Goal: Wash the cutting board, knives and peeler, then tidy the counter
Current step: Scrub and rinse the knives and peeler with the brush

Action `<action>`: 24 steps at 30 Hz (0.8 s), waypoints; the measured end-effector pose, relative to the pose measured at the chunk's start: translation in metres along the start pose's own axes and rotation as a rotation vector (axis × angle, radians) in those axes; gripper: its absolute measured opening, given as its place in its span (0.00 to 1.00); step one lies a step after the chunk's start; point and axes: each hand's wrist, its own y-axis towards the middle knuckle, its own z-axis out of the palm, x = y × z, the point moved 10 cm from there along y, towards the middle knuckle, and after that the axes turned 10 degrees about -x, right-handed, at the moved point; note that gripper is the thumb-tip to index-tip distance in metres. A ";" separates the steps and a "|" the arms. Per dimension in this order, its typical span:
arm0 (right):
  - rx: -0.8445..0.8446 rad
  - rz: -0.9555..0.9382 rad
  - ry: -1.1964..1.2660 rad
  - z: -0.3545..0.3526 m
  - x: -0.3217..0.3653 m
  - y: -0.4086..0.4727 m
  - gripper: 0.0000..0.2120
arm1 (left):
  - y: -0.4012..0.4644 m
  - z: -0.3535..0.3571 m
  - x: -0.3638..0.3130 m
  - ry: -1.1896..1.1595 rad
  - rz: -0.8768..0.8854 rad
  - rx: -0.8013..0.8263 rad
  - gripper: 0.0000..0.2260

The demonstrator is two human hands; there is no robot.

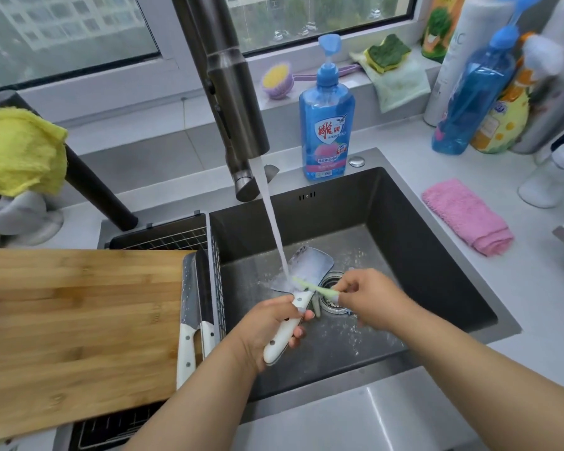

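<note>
Honestly, the blurriest bit is the thin pale-green thing (313,288) pinched in the right hand (368,297). It lies across the cleaver (306,271) right where the water stream (272,222) lands, and I can't tell if it's the peeler or some little brush. The fingertips of that hand are smeared by motion too.

The left hand (271,330) is wrapped around the cleaver's smooth white riveted handle, holding the broad steel blade low in the dark matte sink (437,255), just beside the metal drain (334,297). The splash hides part of the blade.

Two more knives (194,314) with the same white handles lie side by side on the right edge of the bamboo cutting board (79,327), which rests over a wire rack (176,239) on the sink's left side. The board runs off the left edge, and the rack is mostly covered by it.

The brushed dark faucet (232,102) is cut off at the top. Behind the sink stands a blue pump bottle (326,125); a fuzzy pink towel (466,216) is folded on the pale counter (518,304) to the right, and a crumpled yellow cloth (20,154) sits at far left. The bottles in the top right corner are too blurred to read.
</note>
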 end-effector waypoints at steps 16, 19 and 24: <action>-0.094 -0.037 -0.086 -0.007 -0.001 0.000 0.04 | -0.004 -0.007 0.003 -0.031 0.022 -0.029 0.09; -0.160 -0.010 -0.130 -0.026 -0.009 0.007 0.04 | -0.005 -0.012 0.003 -0.015 0.029 -0.044 0.09; -0.043 -0.027 -0.075 -0.006 -0.005 -0.002 0.03 | -0.008 -0.017 0.002 -0.032 0.030 -0.059 0.10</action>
